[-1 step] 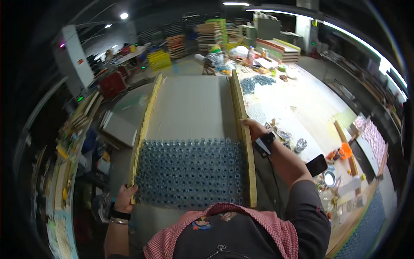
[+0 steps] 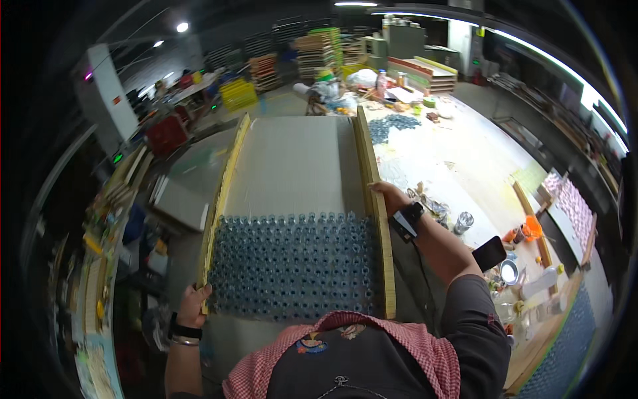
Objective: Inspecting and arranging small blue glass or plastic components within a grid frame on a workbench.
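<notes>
A long grey board (image 2: 292,166) with yellow wooden rails on both sides stretches away from me. Rows of small clear bluish bottles (image 2: 292,266) cover its near part. My left hand (image 2: 193,302) grips the near end of the left rail (image 2: 222,193) and wears a dark band on the wrist. My right hand (image 2: 389,196) is curled over the right rail (image 2: 375,219) about halfway along, with a black device strapped to its wrist. My checked collar and dark apron fill the bottom of the view.
To the right is a paint-stained white table (image 2: 458,159) with a black phone (image 2: 490,253), metal cans (image 2: 463,221), an orange object (image 2: 528,231) and a pile of bluish pieces (image 2: 392,124). Stacked pallets (image 2: 319,50), a yellow crate (image 2: 238,93) and a red box (image 2: 165,135) stand beyond.
</notes>
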Motion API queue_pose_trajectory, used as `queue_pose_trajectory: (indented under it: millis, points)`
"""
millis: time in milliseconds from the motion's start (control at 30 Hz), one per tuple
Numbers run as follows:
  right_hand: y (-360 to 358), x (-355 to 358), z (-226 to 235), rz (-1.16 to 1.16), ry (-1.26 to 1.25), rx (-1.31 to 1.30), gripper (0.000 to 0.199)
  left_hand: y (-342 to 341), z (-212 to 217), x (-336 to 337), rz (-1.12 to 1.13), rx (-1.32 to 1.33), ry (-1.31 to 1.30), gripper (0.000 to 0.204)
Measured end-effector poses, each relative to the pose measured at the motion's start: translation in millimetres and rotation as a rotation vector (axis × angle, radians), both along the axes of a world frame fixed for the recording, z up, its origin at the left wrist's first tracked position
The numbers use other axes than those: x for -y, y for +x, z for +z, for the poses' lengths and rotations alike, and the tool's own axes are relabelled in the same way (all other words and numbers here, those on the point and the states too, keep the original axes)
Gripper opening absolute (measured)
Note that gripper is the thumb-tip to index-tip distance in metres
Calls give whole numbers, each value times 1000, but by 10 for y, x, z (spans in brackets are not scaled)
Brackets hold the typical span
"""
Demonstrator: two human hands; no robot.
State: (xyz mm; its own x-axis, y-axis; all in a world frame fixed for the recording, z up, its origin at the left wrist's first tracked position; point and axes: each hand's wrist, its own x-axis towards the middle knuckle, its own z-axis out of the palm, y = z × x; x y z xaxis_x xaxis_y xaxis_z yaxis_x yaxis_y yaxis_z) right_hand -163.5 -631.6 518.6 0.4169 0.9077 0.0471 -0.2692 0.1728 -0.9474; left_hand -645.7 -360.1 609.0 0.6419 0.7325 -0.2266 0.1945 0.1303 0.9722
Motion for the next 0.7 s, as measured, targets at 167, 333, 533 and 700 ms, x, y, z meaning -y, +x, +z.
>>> queue_pose_trajectory:
  millis: [167, 333, 533, 700]
  points:
    - [-244, 484, -115, -438, -26, 94, 34, 376, 204, -484, -227, 320, -326, 38]
    - [-948, 1157, 161, -556, -96, 103, 36, 768, -15, -730, -400, 419, -453, 42]
    - [-1561, 1205, 511, -904, -215, 166, 43, 1301, 57, -971, -649, 444, -523, 53]
    - [-1951, 1041, 683, -844, 154, -268, 32, 1398, 66, -798, -558, 535, -635, 64]
